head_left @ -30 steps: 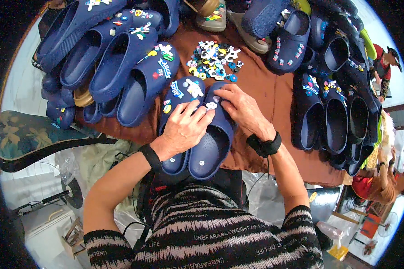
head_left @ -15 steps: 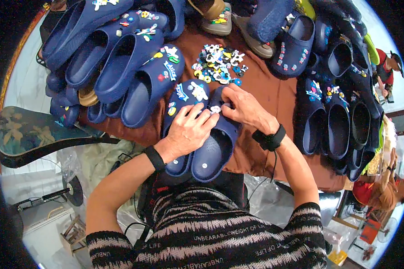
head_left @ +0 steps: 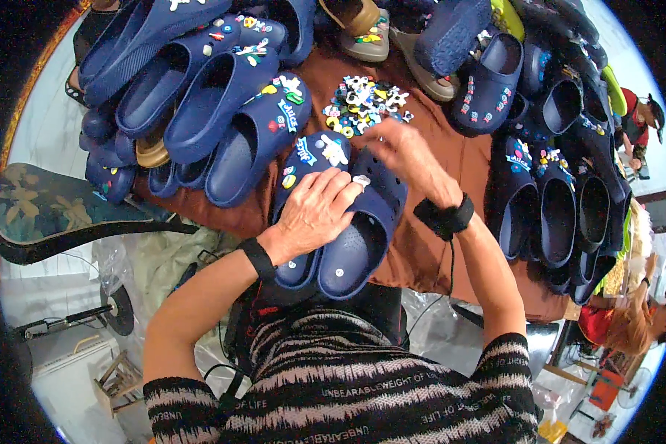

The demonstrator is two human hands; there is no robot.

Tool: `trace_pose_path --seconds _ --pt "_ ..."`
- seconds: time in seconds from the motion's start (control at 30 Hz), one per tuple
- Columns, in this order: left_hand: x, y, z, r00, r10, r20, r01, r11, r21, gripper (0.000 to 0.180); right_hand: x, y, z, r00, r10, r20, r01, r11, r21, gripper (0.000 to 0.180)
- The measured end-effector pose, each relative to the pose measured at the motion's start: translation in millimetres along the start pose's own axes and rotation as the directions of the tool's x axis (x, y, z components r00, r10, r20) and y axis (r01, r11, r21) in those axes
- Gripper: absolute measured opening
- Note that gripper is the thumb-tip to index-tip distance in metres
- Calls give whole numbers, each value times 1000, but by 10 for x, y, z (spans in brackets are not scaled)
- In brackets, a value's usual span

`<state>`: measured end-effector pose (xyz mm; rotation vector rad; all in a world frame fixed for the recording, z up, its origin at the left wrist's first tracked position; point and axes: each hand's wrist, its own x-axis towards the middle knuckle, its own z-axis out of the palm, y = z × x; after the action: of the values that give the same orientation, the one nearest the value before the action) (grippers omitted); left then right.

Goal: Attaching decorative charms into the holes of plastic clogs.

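Two navy foam clogs lie side by side before me, toes pointing away. The left clog (head_left: 296, 270) bears several charms on its toe. On the right clog (head_left: 362, 240), a small white charm (head_left: 361, 180) sits beside my fingertips, while other holes in its upper are bare. My left hand (head_left: 314, 211) lies across the pair, its fingers bent over and gripping the right clog by the inner edge of its upper. Over the right clog's toe, close to the charm pile (head_left: 366, 103), my right hand (head_left: 411, 155) is smeared by motion, so its fingers do not show clearly.
More charm-covered navy clogs (head_left: 248, 148) are stacked at the left, and others (head_left: 557, 207) stand in rows at the right. A tan clog (head_left: 366, 44) sits at the back. Brown cloth (head_left: 436, 214) covers the table. A patterned dark board (head_left: 66, 211) juts out on the left.
My right hand has lifted off the white charm and moved up and right toward the charm pile. My left hand keeps its place on the clogs. The whole view has shifted slightly.
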<state>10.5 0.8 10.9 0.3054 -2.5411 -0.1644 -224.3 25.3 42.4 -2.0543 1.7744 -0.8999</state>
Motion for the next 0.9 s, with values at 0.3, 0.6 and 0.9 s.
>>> trace_pose_path --seconds 0.3,0.6,0.9 --pt "-9 -27 -12 1000 6 27 -6 1000 2 42 -250 -224 76 953 -110 284 107 994 24 29" --pt "-1 2 -28 998 12 58 -16 998 68 41 -184 -190 33 896 -149 419 136 989 61 27" --pt "0 30 -3 996 2 84 -13 993 121 39 -275 -28 90 927 -236 292 154 949 276 18"
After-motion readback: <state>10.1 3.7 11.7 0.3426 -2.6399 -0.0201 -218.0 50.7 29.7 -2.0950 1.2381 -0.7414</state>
